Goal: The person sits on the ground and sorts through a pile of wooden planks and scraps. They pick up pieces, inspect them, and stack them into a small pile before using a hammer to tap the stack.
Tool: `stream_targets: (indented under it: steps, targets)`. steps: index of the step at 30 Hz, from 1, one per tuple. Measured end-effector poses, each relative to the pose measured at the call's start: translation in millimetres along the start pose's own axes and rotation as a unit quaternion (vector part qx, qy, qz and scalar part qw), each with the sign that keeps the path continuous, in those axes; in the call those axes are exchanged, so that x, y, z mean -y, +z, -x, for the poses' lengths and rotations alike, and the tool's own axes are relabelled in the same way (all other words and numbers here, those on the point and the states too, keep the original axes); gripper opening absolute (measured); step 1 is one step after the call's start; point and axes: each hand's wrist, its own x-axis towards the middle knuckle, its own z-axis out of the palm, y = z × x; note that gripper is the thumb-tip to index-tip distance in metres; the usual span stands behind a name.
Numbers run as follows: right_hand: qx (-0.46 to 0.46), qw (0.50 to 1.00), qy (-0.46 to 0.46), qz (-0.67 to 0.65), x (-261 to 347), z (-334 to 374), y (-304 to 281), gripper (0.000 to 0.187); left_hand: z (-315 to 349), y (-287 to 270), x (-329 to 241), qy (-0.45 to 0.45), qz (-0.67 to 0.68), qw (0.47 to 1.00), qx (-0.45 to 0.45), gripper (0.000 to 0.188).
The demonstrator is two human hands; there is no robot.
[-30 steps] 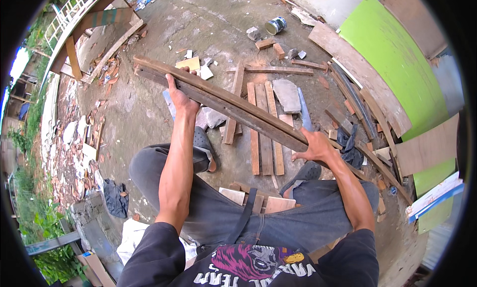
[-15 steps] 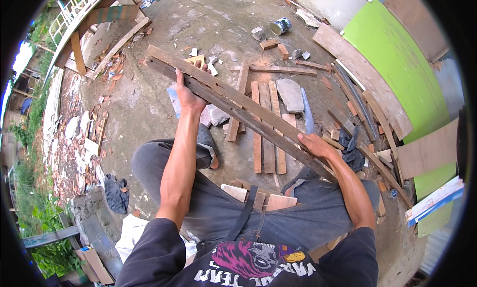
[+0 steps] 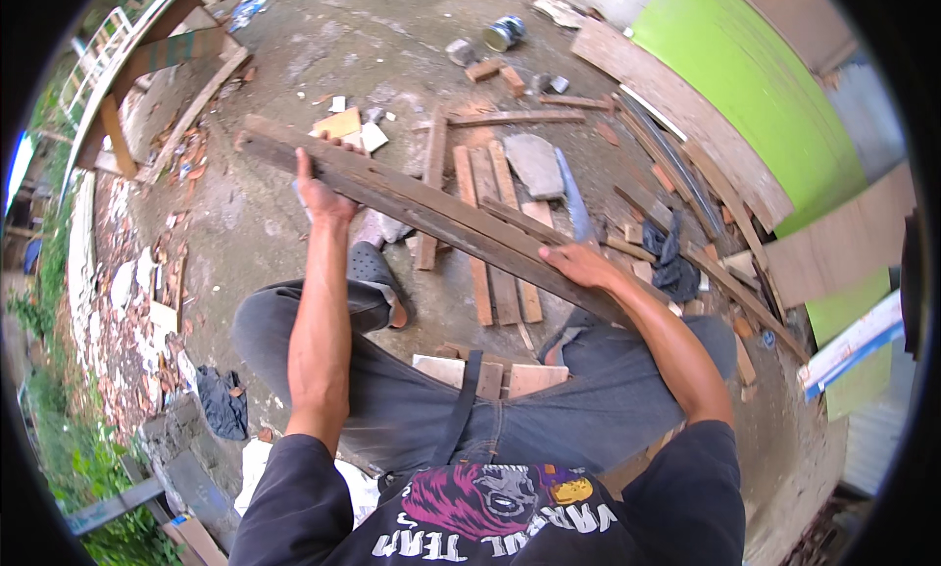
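Observation:
Two long brown wooden strips (image 3: 421, 201), lying one against the other, slant across in front of me from upper left to lower right. My left hand (image 3: 326, 196) is closed around them near the far left end, thumb on the near side and fingertips showing over the far edge. Farther down, my right hand (image 3: 580, 269) grips them near the lower right end, its thumb pressed on top. Close to that hand a shorter-looking wooden edge (image 3: 524, 219) stands off from the strips; whether it is a separate piece I cannot tell. My right forearm partly hides the near end.
Beyond the strips, several narrow wooden slats (image 3: 482, 235) lie on the concrete floor beside a grey stone slab (image 3: 535, 166) and a bluish tapered blade (image 3: 572, 198). A tin can (image 3: 505, 34) rests farther off. Boards and a green panel (image 3: 745, 96) line the right side.
The strips have tipped to a flatter slant and turned to show more of their faces. Both hands still grip them. The whole view has shifted a little.

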Motion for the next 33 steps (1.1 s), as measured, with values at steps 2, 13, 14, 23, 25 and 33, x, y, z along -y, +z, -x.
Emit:
stream_targets:
  steps: [2, 13, 14, 23, 25, 33]
  targets:
    - [-0.002, 1.0, -0.002, -0.025, 0, 2, 1, 0.085, -6, -18, -4, 0.015, -0.025, 0.999, -0.019, 0.056]
    - [-0.08, 0.994, -0.02, 0.076, -60, 69, -2, 0.094, -44, -24, -9, 0.016, -0.048, 0.999, 0.008, 0.05]
    - [-0.108, 0.987, -0.056, 0.101, -57, 72, 7, 0.098, -48, -25, -9, 0.011, -0.04, 0.999, 0.018, 0.049]
    - [-0.202, 0.961, -0.003, 0.19, -49, 71, -6, 0.077, -41, 14, -10, 0.038, -0.049, 0.998, 0.01, 0.036]
    - [-0.21, 0.957, 0.011, 0.202, -44, 71, -25, 0.07, -40, 12, -12, 0.038, -0.024, 0.999, 0.02, 0.031]
    - [-0.308, 0.907, 0.031, 0.286, -8, 84, -76, 0.075, -33, 10, -15, 0.077, 0.03, 0.997, 0.005, 0.023]
